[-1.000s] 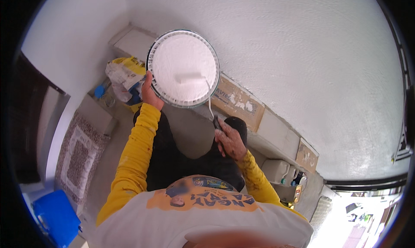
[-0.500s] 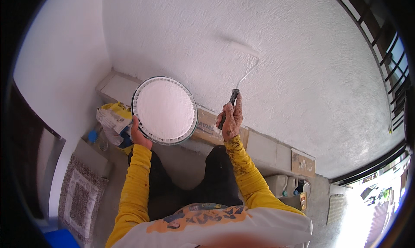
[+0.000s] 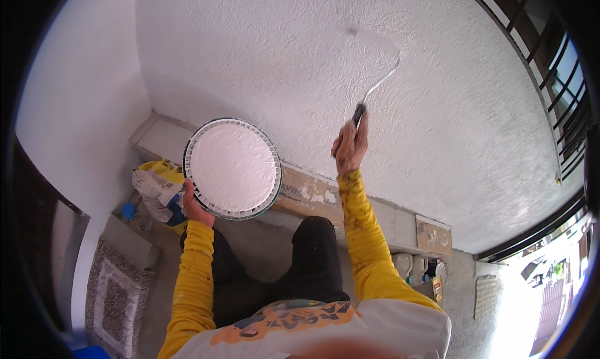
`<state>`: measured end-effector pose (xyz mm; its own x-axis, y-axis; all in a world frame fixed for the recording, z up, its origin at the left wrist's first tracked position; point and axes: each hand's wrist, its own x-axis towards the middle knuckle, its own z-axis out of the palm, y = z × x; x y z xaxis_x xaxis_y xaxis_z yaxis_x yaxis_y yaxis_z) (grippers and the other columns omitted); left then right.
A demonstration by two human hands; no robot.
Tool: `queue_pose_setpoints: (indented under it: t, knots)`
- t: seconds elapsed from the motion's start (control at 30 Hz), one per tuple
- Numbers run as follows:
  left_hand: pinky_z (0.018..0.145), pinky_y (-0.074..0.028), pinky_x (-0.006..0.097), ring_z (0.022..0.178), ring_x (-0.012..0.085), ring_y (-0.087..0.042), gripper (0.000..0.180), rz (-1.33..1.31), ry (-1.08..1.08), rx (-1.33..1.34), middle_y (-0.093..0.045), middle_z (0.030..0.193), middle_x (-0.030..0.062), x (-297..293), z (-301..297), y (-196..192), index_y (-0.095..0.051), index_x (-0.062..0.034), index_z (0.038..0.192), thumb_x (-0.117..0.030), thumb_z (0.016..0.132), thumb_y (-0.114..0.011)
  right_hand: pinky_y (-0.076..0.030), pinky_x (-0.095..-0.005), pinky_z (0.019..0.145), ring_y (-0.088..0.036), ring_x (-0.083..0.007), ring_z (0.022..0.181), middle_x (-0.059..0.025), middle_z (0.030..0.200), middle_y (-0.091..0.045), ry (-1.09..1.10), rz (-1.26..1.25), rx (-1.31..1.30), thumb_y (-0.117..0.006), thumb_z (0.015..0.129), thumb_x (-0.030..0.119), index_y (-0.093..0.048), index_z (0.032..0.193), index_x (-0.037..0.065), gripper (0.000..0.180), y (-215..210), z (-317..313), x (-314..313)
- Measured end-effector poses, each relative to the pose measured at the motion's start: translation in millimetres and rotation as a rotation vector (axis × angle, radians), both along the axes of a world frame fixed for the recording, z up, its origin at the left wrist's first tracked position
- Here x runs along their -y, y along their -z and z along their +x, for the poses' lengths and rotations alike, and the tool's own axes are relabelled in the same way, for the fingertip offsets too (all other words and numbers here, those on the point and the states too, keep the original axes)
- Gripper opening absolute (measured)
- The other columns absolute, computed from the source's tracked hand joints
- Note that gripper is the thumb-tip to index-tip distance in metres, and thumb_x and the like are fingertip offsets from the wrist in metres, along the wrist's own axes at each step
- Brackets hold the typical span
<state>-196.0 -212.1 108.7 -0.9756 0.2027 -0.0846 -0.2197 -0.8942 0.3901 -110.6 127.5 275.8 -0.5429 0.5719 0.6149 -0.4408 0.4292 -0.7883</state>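
My left hand (image 3: 195,204) grips the lower rim of a round white bucket (image 3: 233,169) full of white paint, held out at chest height. My right hand (image 3: 350,147) is raised and closed around the dark handle of a paint roller (image 3: 374,87). Its thin metal frame curves up and to the right against the rough white wall (image 3: 300,65); the white roller sleeve blends into the wall and is hard to make out. Both forearms wear yellow sleeves speckled with paint.
A low ledge (image 3: 375,212) with brown patches runs along the wall's foot. A yellow-and-white sack (image 3: 156,181) lies in the left corner, a patterned mat (image 3: 115,296) at the lower left. Plastic jugs (image 3: 412,268) stand at the right, near a dark window grille (image 3: 562,77).
My right hand has lifted the roller from the bucket up onto the wall, rising higher and to the right. The bucket has dropped lower and my view has tilted up the wall.
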Motion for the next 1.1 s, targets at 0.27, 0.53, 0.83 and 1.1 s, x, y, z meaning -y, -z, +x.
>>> queue_pose_setpoints:
  t: [0.27,0.53,0.83,1.1]
  knots:
    - [0.107,-0.042,0.042,0.124,0.0262,-0.055,0.055,-0.044,0.028,-0.036,-0.055,0.139,0.0076,1,6,-10,-0.046,-0.0057,0.14,-0.039,0.098,-0.055,-0.037,-0.028,0.091,-0.042,-0.0187,0.114,-0.0138,0.133,-0.041,0.017,0.052,0.041,-0.046,0.102,0.021,-0.029,0.151,0.0,0.056,20,12,-11]
    - [0.107,-0.042,0.041,0.124,0.0264,-0.055,0.056,-0.066,0.008,-0.03,-0.055,0.139,0.0083,0,3,-7,-0.046,-0.0047,0.14,-0.04,0.097,-0.057,-0.041,-0.0213,0.032,-0.043,-0.003,0.04,0.0028,0.063,-0.047,-0.031,0.108,-0.091,-0.048,0.102,0.032,-0.031,0.152,0.005,0.059,6,0,6]
    - [0.109,-0.04,0.043,0.128,0.0286,-0.051,0.059,-0.082,0.003,-0.045,-0.051,0.144,0.0105,-2,6,-14,-0.044,-0.0039,0.142,-0.041,0.097,-0.056,-0.043,-0.021,0.033,-0.045,-0.0038,0.042,0.001,0.065,-0.049,-0.004,0.271,-0.313,-0.053,0.101,0.036,-0.029,0.151,0.005,0.064,-153,-77,-23]
    - [0.107,-0.041,0.042,0.125,0.0276,-0.053,0.059,-0.033,0.041,-0.076,-0.053,0.141,0.009,2,10,-17,-0.046,-0.0034,0.141,-0.041,0.096,-0.058,-0.039,-0.0211,0.039,-0.041,-0.0039,0.05,-0.0016,0.079,-0.048,0.064,0.064,-0.06,-0.044,0.101,0.03,-0.025,0.152,0.001,0.062,-61,-16,8]
